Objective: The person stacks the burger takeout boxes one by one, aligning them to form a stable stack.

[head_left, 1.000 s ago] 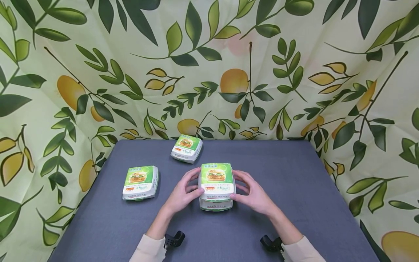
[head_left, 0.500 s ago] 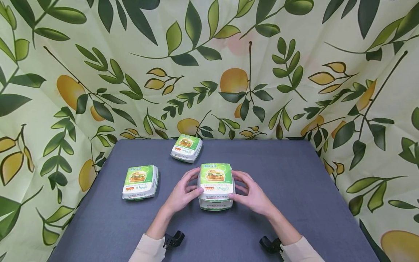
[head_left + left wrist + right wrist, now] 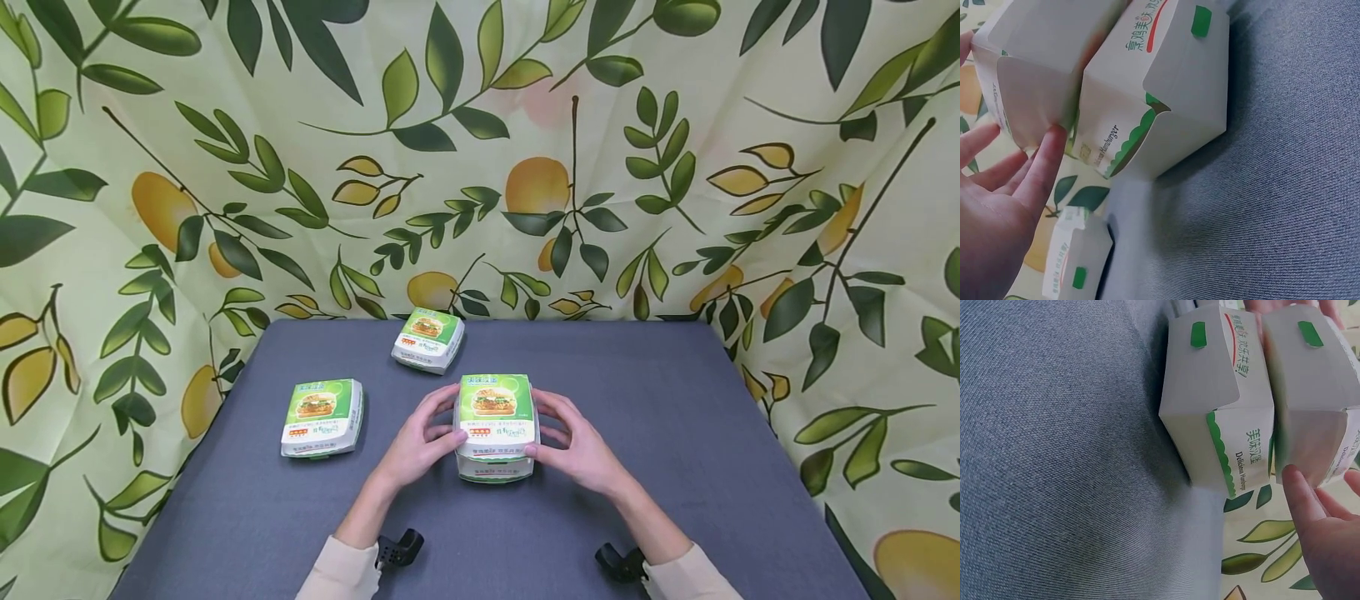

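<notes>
Two burger boxes are stacked in the middle of the table. The upper burger box (image 3: 497,417) has a green lid with a burger picture and sits squarely over the lower burger box (image 3: 495,472). My left hand (image 3: 418,440) holds the upper box by its left side, thumb at the front corner. On the opposite side, my right hand (image 3: 579,442) grips it the same way. Both wrist views show fingertips against the white sides of the upper box, close above the lower one. In the right wrist view the lower burger box (image 3: 1200,381) rests on the cloth.
Another burger box (image 3: 322,418) lies on the table to the left. A further burger box (image 3: 428,340), turned slightly, lies near the back edge. The table (image 3: 637,383) has a dark blue-grey cover, and a leaf-and-fruit patterned curtain (image 3: 480,225) hangs behind it.
</notes>
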{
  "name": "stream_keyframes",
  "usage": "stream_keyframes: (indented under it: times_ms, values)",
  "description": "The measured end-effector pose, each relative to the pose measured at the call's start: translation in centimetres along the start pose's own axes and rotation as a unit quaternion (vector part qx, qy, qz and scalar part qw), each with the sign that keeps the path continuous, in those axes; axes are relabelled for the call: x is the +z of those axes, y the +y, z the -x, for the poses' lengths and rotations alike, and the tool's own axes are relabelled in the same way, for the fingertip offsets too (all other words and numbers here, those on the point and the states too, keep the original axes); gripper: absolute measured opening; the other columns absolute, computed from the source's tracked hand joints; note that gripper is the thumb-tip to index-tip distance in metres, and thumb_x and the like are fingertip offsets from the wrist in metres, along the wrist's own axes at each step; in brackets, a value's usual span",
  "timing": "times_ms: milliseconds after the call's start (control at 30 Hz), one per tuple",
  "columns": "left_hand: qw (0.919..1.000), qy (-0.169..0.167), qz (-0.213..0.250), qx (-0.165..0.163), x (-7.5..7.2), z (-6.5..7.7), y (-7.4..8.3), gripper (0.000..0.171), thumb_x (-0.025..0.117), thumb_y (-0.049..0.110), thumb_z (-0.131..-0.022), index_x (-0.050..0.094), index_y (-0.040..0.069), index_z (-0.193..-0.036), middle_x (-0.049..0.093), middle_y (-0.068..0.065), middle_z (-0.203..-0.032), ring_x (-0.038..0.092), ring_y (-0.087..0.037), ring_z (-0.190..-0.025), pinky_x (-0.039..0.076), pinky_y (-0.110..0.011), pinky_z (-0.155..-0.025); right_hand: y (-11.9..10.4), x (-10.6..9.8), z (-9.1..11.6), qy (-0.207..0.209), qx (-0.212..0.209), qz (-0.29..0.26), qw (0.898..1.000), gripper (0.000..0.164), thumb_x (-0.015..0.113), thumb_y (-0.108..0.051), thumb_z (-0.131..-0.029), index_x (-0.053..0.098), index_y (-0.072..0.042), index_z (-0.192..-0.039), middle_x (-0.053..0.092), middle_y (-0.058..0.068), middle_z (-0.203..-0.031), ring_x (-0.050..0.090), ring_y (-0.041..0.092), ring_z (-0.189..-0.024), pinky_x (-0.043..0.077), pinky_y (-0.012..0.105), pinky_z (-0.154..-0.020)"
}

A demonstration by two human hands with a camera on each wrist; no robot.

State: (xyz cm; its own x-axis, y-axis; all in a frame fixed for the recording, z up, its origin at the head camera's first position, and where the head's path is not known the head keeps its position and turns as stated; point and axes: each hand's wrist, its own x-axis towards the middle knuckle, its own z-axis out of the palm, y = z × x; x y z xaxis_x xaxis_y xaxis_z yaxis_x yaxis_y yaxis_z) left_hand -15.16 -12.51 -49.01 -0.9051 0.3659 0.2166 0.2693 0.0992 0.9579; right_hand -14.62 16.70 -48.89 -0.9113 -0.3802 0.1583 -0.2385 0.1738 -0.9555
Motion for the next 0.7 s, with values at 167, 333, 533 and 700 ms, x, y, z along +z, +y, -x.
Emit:
stream_keyframes:
  times_ms: [167,333,533,700]
  values:
    - [1.0000,-0.001,-0.002,-0.001,0.00,-0.02,0.09,0.066,0.070,0.007,-0.095,0.040,0.006,-0.154,0.036,-0.014,-0.158,0.040,-0.036,-0.139,0.051,-0.035,-0.100,-0.10,0.06,0.01,0.002,0.000,0.005,1.000,0.082,0.084,-0.018,-0.086,0.040,-0.017,-0.155,0.036,0.008,-0.156,0.040,0.034,-0.139,0.045,0.043,-0.108]
    - [1.0000,0.000,-0.003,0.000,0.00,-0.02,0.15,0.065,0.069,0.006,-0.095,0.040,0.006,-0.154,0.036,-0.015,-0.158,0.040,-0.037,-0.140,0.051,-0.037,-0.100,-0.31,0.21,-0.08,-0.004,0.002,0.011,1.000,0.087,0.084,-0.020,-0.086,0.035,-0.017,-0.158,0.032,0.009,-0.158,0.037,0.036,-0.142,0.043,0.048,-0.109]
    - [1.0000,0.001,-0.007,0.000,0.00,0.02,0.17,0.064,0.068,0.008,-0.096,0.040,0.006,-0.154,0.037,-0.015,-0.157,0.040,-0.037,-0.139,0.050,-0.035,-0.101,-0.26,0.51,-0.30,-0.008,0.013,0.013,1.000,0.091,0.084,-0.022,-0.086,0.030,-0.018,-0.160,0.028,0.009,-0.161,0.035,0.035,-0.144,0.041,0.050,-0.110]
    - [0.9999,0.007,-0.013,0.004,-0.10,0.00,0.04,0.062,0.067,0.006,-0.097,0.040,0.005,-0.153,0.038,-0.017,-0.156,0.042,-0.038,-0.138,0.050,-0.044,-0.102,-0.33,0.65,-0.27,-0.005,0.022,0.001,1.000,0.093,0.084,-0.022,-0.086,0.029,-0.018,-0.160,0.027,0.009,-0.161,0.035,0.036,-0.144,0.042,0.046,-0.109]
